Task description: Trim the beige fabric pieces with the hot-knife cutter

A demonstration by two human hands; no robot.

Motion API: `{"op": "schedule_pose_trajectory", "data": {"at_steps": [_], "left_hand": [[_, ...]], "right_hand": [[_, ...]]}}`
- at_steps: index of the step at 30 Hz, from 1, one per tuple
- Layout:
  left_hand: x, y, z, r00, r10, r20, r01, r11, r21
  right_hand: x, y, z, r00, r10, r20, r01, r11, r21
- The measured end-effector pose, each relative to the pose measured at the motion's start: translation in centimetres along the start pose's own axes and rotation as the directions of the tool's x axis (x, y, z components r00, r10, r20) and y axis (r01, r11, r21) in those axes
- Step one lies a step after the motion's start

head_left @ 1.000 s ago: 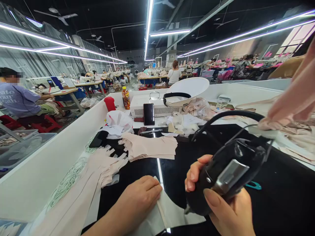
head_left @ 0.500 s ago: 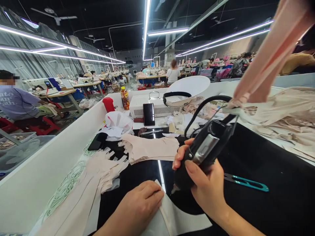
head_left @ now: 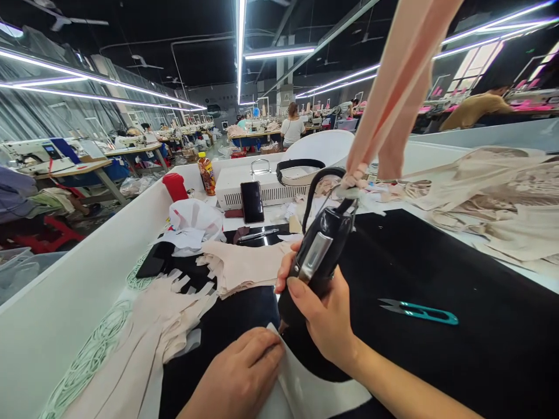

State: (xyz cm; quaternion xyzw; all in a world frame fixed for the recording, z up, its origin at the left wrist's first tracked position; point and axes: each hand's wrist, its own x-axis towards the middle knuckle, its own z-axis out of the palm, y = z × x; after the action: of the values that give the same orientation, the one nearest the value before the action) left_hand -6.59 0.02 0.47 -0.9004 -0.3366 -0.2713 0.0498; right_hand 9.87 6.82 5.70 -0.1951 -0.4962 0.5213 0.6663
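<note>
Counter (head_left: 419,262): black top, glossy along the middle where a ceiling light reflects, bounded by a raised white wall (head_left: 109,250) on the left. The right hand (head_left: 325,314) has its fingers wrapped firmly round a black handheld tool (head_left: 334,233), held tilted above the near middle, its lower end just beside the left hand. A pink cloth strip (head_left: 393,99) rises from the tool's top. The left hand (head_left: 244,372) presses on a pale cloth piece (head_left: 321,387) at the near edge, fingers drawn together — whether they pinch it cannot be told.

Teal snips (head_left: 437,315) lie to the right. Beyond the hands lies a stack of pink pieces (head_left: 248,265); long strips (head_left: 126,349) and green cord coils (head_left: 91,352) line the left side. At the far side: a phone (head_left: 252,202) propped upright against a slotted white box (head_left: 227,186), a bottle (head_left: 206,174) and a white visor (head_left: 323,148). Beige cloth (head_left: 502,198) is heaped far right.

Room: dark ceiling, tube lights (head_left: 279,52), grey curtains (head_left: 39,70) on the left, rows of sewing stations — one person in white (head_left: 292,128) far centre, another in tan (head_left: 476,110) far right.
</note>
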Motion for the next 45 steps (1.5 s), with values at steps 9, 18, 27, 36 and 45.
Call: {"op": "schedule_pose_trajectory", "data": {"at_steps": [9,18,27,36,45], "left_hand": [[-0.2,-0.1,0.1,1.0,0.004,0.013,-0.005,0.999,0.032],[-0.4,-0.1,0.1,0.999,-0.019,0.037,0.017,0.999,0.03],[-0.8,-0.2,-0.2,0.998,-0.016,0.055,0.014,0.999,0.03],[-0.8,0.0,-0.5,0.998,-0.025,0.049,0.023,0.999,0.045],[-0.8,-0.1,-0.4,0.999,-0.022,0.049,0.02,0.999,0.043]], "right_hand": [[-0.1,-0.1,0.1,1.0,-0.016,0.01,0.017,0.999,-0.042],[-0.2,-0.4,0.4,1.0,-0.027,0.011,0.028,0.992,-0.123],[-0.4,-1.4,0.4,1.0,0.001,-0.022,-0.004,0.991,-0.133],[-1.1,-1.5,-0.2,1.0,-0.007,-0.027,0.005,0.996,-0.093],[-1.1,-1.6,0.1,1.0,0.02,-0.011,-0.021,0.995,-0.095]]}}
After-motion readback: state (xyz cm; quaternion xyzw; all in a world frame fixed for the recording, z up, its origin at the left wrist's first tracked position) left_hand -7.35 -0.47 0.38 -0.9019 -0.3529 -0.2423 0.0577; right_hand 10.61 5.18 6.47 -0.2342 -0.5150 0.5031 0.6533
